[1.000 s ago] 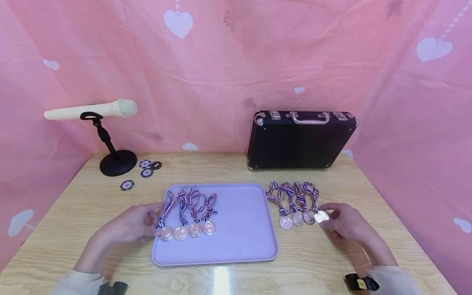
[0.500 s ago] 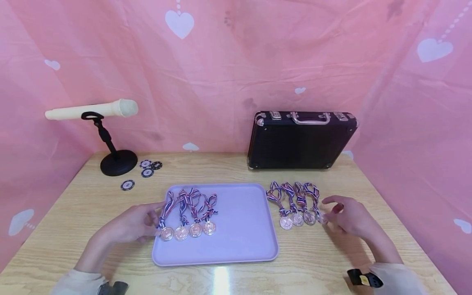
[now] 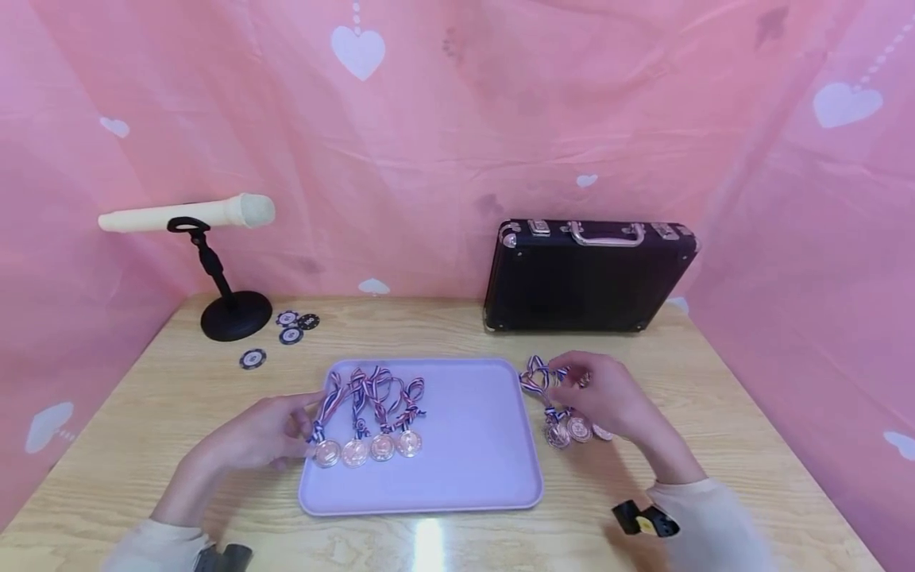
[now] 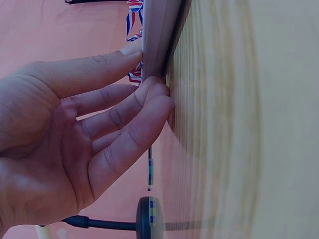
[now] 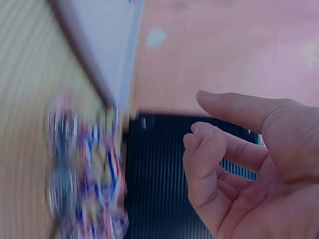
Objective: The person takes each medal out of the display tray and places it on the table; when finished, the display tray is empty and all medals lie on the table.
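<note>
A lilac tray (image 3: 472, 469) lies on the table, with several medals (image 3: 382, 446) on striped ribbons in a row on its left half. My left hand (image 3: 257, 433) is at the tray's left edge. In the left wrist view its thumb (image 4: 107, 67) lies against the rim, and the curled fingers meet the edge from the table side. Over a second row of medals (image 3: 557, 433), right of the tray, hovers my right hand (image 3: 608, 393), partly hiding them. In the right wrist view its fingers (image 5: 202, 164) are loosely bent and hold nothing; the medals there are blurred.
A black case (image 3: 586, 286) with a metal handle stands at the back right. At the back left, a white microphone (image 3: 193, 214) rests on a black stand (image 3: 236, 315), with several poker chips (image 3: 291, 335) beside it. Pink cloth (image 3: 429, 159) hangs behind the table.
My right hand has let go of the rightmost medal, lifted, and moved left over the medal row. My left hand has stayed at the tray's edge. The head view has shifted slightly.
</note>
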A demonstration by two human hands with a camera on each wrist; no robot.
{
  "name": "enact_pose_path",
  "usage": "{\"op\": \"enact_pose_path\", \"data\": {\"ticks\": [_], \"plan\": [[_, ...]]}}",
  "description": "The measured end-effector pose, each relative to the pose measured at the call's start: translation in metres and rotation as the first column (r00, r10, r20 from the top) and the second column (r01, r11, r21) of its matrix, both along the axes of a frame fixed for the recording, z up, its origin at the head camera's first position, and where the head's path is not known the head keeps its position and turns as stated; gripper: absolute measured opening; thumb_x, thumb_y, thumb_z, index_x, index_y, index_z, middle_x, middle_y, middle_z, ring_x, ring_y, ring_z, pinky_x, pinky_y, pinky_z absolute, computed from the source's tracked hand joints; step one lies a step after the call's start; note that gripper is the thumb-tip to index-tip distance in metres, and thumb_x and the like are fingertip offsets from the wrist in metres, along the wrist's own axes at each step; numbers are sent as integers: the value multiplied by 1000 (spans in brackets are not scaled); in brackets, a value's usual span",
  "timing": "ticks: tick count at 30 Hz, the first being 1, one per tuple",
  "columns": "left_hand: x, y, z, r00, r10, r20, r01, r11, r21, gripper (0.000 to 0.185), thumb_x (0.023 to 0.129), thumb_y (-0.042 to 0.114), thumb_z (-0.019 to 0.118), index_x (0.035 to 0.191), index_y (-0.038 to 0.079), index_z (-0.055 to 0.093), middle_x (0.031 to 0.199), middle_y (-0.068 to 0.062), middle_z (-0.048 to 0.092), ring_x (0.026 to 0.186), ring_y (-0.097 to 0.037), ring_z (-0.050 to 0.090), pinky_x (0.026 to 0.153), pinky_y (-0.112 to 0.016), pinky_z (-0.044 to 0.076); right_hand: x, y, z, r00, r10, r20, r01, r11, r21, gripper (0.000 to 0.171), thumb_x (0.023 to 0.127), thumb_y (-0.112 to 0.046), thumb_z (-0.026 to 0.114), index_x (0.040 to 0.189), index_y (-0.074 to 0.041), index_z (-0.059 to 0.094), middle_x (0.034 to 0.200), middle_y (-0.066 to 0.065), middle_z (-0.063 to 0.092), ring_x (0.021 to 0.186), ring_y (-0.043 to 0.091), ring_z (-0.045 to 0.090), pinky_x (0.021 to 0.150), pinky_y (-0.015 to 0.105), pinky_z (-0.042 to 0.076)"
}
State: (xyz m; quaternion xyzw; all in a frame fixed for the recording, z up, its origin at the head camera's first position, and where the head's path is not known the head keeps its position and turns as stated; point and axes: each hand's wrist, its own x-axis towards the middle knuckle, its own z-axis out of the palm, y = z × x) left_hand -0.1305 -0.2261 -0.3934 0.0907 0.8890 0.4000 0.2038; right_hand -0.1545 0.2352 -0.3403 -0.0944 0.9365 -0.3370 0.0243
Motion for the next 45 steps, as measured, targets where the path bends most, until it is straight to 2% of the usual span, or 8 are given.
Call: {"op": "enact_pose_path", "data": {"ticks": [6, 12, 17, 21, 29, 33, 37, 45], "plan": [[-2, 2, 2, 1000, -8, -10, 8, 1000, -5, 88, 87, 8, 84, 161, -3, 38, 97, -8, 62, 72, -20, 60, 56, -34, 59, 0, -53, -13, 994, 58, 93, -45, 989, -140, 33, 90, -16, 82, 119, -4, 74, 86, 5, 67, 52, 14, 60, 47, 28, 50], [-3, 3, 2, 1000, -17, -18, 17, 1000, -4, 87, 86, 7, 84, 160, -2, 39, 97, -8, 63, 70, -20, 60, 55, -34, 58, 7, -100, -28, 969, 166, 181, -124, 966, -225, 32, 88, -19, 84, 114, -3, 74, 84, 4, 67, 51, 15, 64, 49, 28, 50], [-5, 4, 3, 1000, -18, -20, 18, 1000, 2, 87, 86, 6, 83, 161, -2, 39, 96, -8, 63, 70, -20, 60, 55, -33, 57, 11, -129, -39, 959, 215, 184, -184, 968, -170, 28, 87, -20, 85, 108, -5, 74, 76, 1, 67, 50, 14, 65, 56, 28, 54], [-5, 5, 2, 1000, -5, -3, 5, 1000, 6, 88, 86, 5, 84, 161, -2, 39, 97, -8, 62, 70, -21, 60, 55, -34, 58, 14, -141, -47, 954, 234, 188, -213, 969, -128, 23, 85, -18, 86, 101, -6, 74, 68, -1, 65, 45, 11, 62, 54, 28, 52], [-3, 6, 2, 999, 32, 12, -32, 999, -23, 87, 86, 5, 84, 161, 1, 41, 98, -8, 62, 70, -21, 60, 57, -35, 59, 17, -152, -57, 960, 224, 170, -215, 974, -71, 30, 80, -19, 90, 101, -6, 73, 66, -2, 61, 42, 8, 57, 57, 25, 48], [-2, 5, 1, 1000, 24, 8, -24, 1000, -14, 87, 85, 3, 84, 161, 0, 41, 97, -8, 62, 68, -21, 60, 56, -34, 58, 17, -157, -58, 968, 202, 148, -202, 979, -12, 32, 76, -24, 92, 98, -10, 73, 71, -2, 60, 53, 12, 58, 60, 28, 46], [-2, 5, 0, 1000, 17, 5, -17, 1000, -1, 87, 85, 3, 84, 160, -1, 40, 95, -8, 63, 69, -21, 61, 56, -35, 58, 18, -161, -60, 974, 197, 112, -204, 977, 56, 34, 75, -27, 93, 96, -13, 72, 76, -2, 62, 69, 17, 58, 68, 33, 46], [0, 5, 0, 999, 35, 10, -35, 999, -9, 88, 84, 4, 85, 160, -1, 41, 95, -8, 63, 68, -22, 60, 56, -35, 58, 17, -163, -62, 974, 215, 75, -222, 968, 113, 32, 76, -24, 92, 97, -12, 70, 78, -2, 64, 75, 18, 58, 70, 35, 49]]}}
